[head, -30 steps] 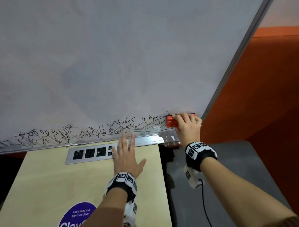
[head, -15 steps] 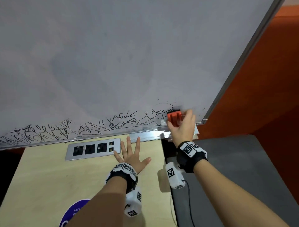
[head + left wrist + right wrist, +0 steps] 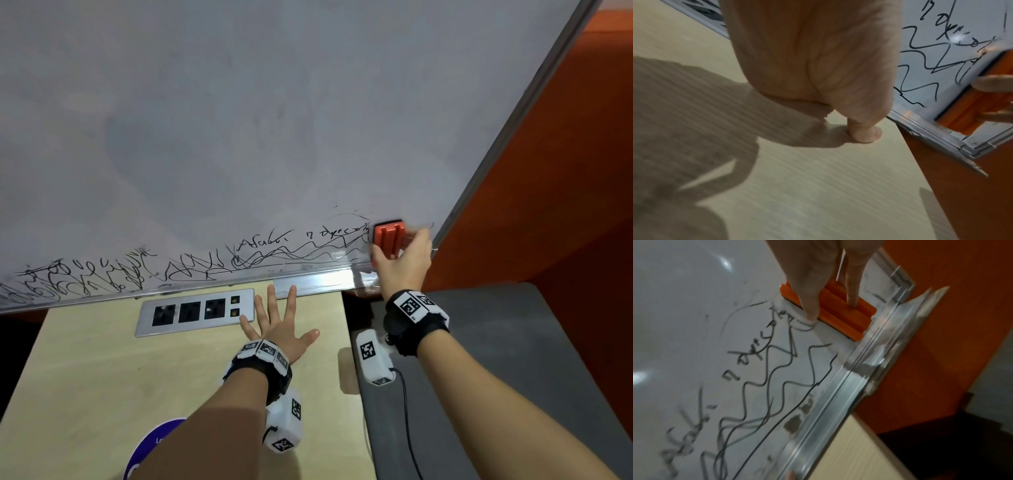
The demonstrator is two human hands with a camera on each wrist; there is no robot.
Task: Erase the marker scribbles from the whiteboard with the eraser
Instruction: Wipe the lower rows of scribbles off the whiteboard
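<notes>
My right hand (image 3: 400,260) grips the orange eraser (image 3: 387,237) and holds it flat against the whiteboard (image 3: 239,120) near its lower right corner. In the right wrist view the eraser (image 3: 840,311) stands upright between thumb and fingers, just above the tray. Black marker scribbles (image 3: 274,255) run along the board's bottom edge from the far left up to the eraser; wavy lines and small writing (image 3: 764,369) lie beside it. My left hand (image 3: 277,325) rests flat with spread fingers on the wooden table (image 3: 102,377), holding nothing; its thumb (image 3: 865,131) touches the tabletop.
An aluminium tray (image 3: 318,281) runs under the board. A metal socket panel (image 3: 195,311) is set into the table left of my left hand. An orange wall (image 3: 548,171) stands right of the board, and a grey surface (image 3: 496,342) lies below it.
My right hand turned the eraser from lying sideways to upright and slid it slightly up the board near the corner. My left hand drew back a little from the tray.
</notes>
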